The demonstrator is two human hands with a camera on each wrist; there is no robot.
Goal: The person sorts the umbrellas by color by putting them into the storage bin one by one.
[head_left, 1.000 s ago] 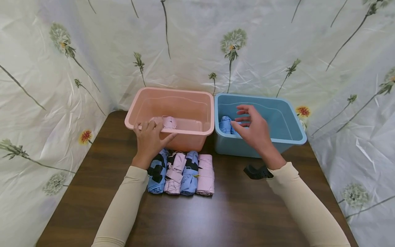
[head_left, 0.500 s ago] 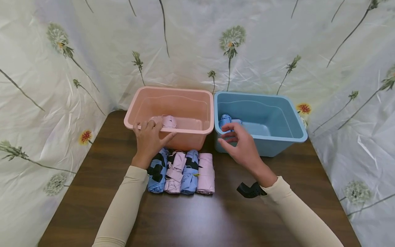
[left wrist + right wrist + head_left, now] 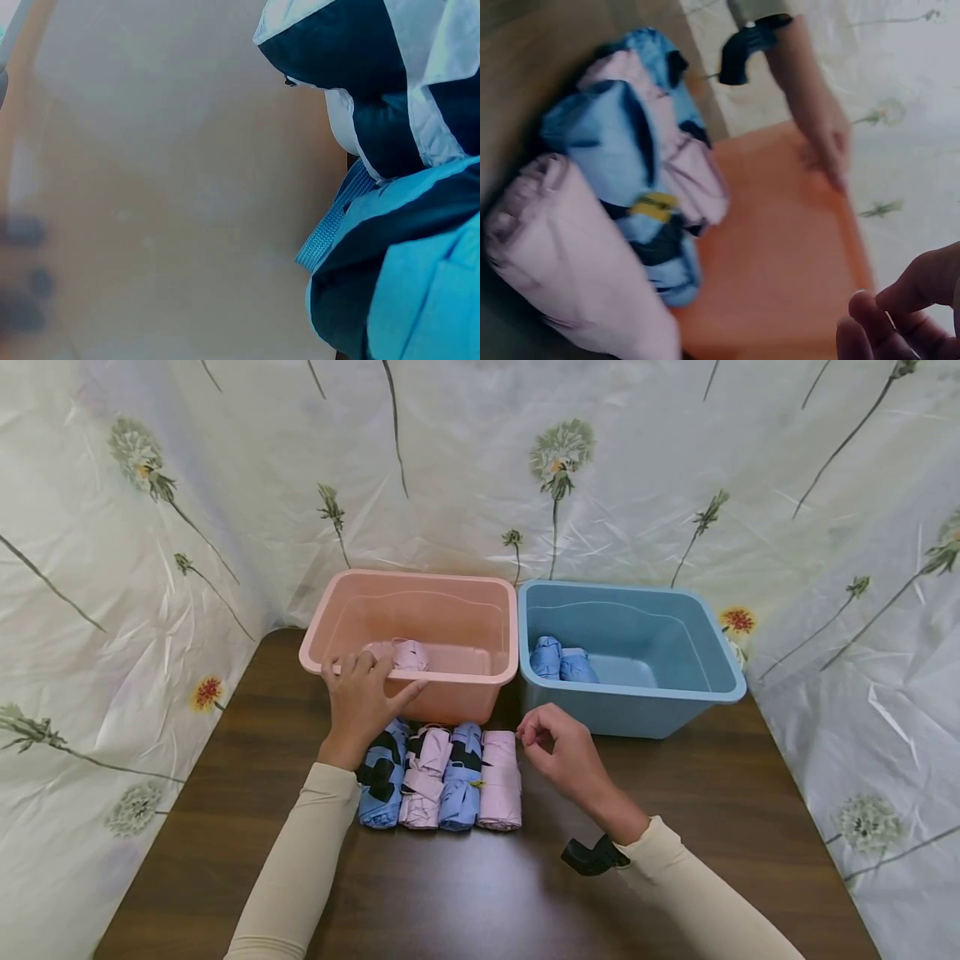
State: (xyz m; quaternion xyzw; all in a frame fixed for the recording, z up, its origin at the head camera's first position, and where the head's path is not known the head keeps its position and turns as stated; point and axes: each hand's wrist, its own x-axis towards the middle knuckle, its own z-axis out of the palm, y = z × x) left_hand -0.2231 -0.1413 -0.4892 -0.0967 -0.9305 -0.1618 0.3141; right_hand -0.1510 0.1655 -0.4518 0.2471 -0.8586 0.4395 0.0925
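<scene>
Several rolled cloth bundles lie side by side before the pink bin [image 3: 465,690]: a blue roll [image 3: 382,806], a pink roll with black patches [image 3: 423,787], another blue roll [image 3: 460,793] and a plain pink roll [image 3: 500,785] on the right. My left hand [image 3: 358,702] grips the pink bin's front rim, fingers over the edge and thumb outside. Just right of the plain pink roll's far end, my right hand [image 3: 568,756] hovers with loosely bent fingers and nothing in it; its fingers [image 3: 874,322] show in the right wrist view.
A blue bin [image 3: 637,693] stands right of the pink one, with two blue rolls [image 3: 576,667] at its left end. One pink roll [image 3: 410,655] lies inside the pink bin. A flowered sheet [image 3: 450,460] hangs behind the dark wooden table [image 3: 675,810].
My right hand has come out from over the blue bin, moving left and toward me to beside the plain pink roll, its fingers bending inward. My left hand stays on the pink bin's rim.
</scene>
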